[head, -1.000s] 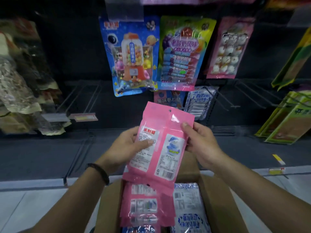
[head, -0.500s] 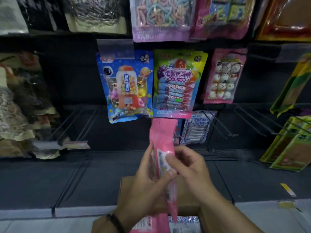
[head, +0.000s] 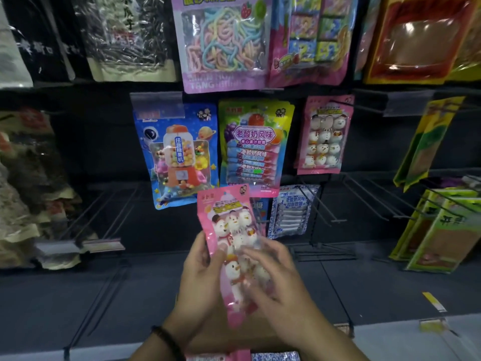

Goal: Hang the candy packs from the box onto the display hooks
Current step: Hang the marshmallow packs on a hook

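I hold a pink snowman candy pack [head: 230, 230] upright in front of the display, its printed front facing me. My left hand [head: 199, 277] grips its left edge and my right hand [head: 276, 280] covers its lower right side, fingers blurred. A matching pink snowman pack [head: 322, 134] hangs on a hook at the upper right. The cardboard box [head: 260, 334] shows below my hands, with more packs [head: 276, 356] at the bottom edge.
A blue gumball pack [head: 179, 155] and a yoghurt-flavour candy pack [head: 253, 144] hang just above my hands. A blue-white pack [head: 291, 209] hangs lower right. Bare wire hooks [head: 364, 199] stick out right and left [head: 104, 214]. Green packs [head: 440, 230] fill the far right.
The pink pack has been turned from its back, through edge-on, to front-facing. My view has tilted upward, so the box has dropped to the bottom edge.
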Action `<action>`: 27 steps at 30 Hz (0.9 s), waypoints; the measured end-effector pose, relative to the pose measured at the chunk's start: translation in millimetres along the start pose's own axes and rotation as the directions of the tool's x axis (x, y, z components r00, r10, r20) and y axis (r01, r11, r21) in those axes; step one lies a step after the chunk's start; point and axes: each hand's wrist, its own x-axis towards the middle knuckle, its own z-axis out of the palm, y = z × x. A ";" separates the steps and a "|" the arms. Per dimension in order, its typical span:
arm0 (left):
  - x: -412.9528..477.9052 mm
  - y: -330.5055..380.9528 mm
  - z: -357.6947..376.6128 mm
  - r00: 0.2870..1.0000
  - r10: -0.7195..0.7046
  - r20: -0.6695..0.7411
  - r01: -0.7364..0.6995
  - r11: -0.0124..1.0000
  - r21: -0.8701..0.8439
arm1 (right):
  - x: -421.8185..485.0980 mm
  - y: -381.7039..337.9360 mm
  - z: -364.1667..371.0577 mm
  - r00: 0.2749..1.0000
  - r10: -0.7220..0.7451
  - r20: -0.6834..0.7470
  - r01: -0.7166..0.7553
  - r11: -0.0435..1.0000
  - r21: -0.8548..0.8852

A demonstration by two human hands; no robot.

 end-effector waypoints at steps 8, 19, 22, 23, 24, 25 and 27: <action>-8.8 37.6 -0.9 0.999 -0.033 -0.028 0.030 0.994 -0.104 | -15.0 -1.8 -38.9 0.988 0.121 -0.098 -0.103 0.981 0.167; -0.9 63.9 80.6 0.993 0.051 0.109 -0.051 0.999 -0.001 | -18.2 -23.7 -92.8 0.933 0.149 -0.328 0.034 0.871 0.491; 27.1 73.5 115.6 0.981 0.059 0.186 -0.082 0.990 0.117 | -2.3 -15.3 -126.5 0.877 0.137 -0.460 0.086 0.898 0.432; 36.5 76.0 127.4 0.977 0.065 0.203 -0.100 0.981 0.165 | 3.7 -12.5 -137.2 0.855 0.129 -0.502 0.096 0.912 0.398; 44.9 77.9 138.9 0.974 0.072 0.216 -0.116 0.974 0.195 | 9.7 -8.9 -147.2 0.829 0.121 -0.546 0.095 0.932 0.350; 52.5 78.1 150.3 0.970 0.077 0.232 -0.127 0.970 0.206 | 15.4 -5.3 -156.7 0.802 0.116 -0.586 0.081 0.951 0.299; 62.6 75.1 171.7 0.967 0.090 0.238 -0.140 0.968 0.206 | 25.4 6.7 -171.2 0.747 0.131 -0.652 0.043 0.969 0.244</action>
